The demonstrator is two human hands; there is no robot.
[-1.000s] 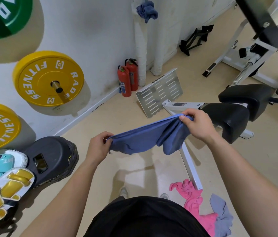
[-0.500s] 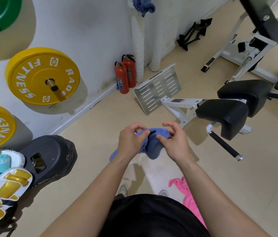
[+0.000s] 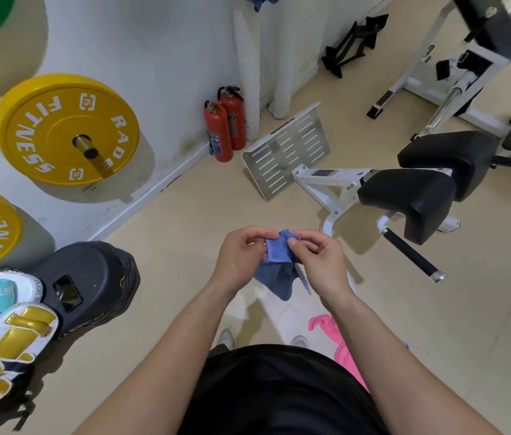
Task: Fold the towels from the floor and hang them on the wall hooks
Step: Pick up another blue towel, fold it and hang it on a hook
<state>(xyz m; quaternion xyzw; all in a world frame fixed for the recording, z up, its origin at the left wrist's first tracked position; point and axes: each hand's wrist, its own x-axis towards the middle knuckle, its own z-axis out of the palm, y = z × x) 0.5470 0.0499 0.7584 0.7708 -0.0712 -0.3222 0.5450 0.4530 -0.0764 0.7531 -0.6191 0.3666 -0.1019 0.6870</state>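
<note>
The person holds a small blue terry towel point(image 3: 279, 262) bunched at waist height, the left hand point(image 3: 241, 262) and right hand point(image 3: 317, 262) each pinching its top edge between thumb and curled fingers. A crumpled pink towel point(image 3: 339, 343) lies on the beige floor point(image 3: 436, 324) near the right forearm.
</note>
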